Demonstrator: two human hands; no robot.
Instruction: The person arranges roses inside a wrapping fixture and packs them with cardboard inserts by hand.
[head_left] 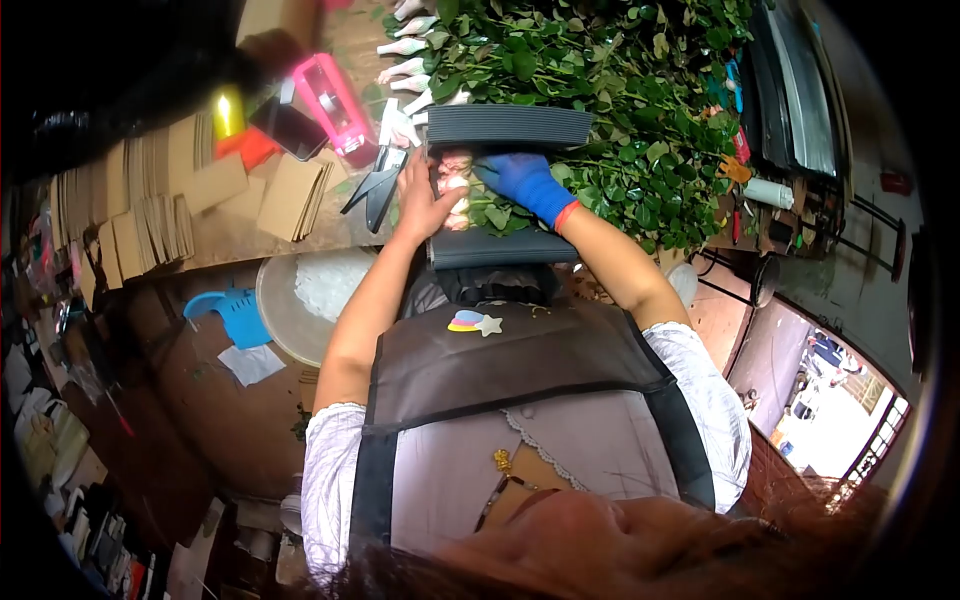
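My bare left hand (422,198) lies at the left edge of a row of pink rose heads (455,190), its fingers spread and touching the blooms. A blue glove with a red cuff covers my right hand (522,182), which rests on the leaves and stems just right of the blooms; its fingertips are partly lost among the foliage. The roses lie between two flaps of dark ribbed sheet, an upper one (508,126) and a lower one (503,249). Left of my left hand sits a dark and white tool (376,190), perhaps a stapler or scissors.
Leafy stems (600,70) heap across the table's back and right, with white-wrapped buds (405,68) at their left. Further left are a pink object (332,105), a phone (290,127), a yellow roll (229,110) and cardboard pieces (295,200). A round basin (280,310) stands below the table edge.
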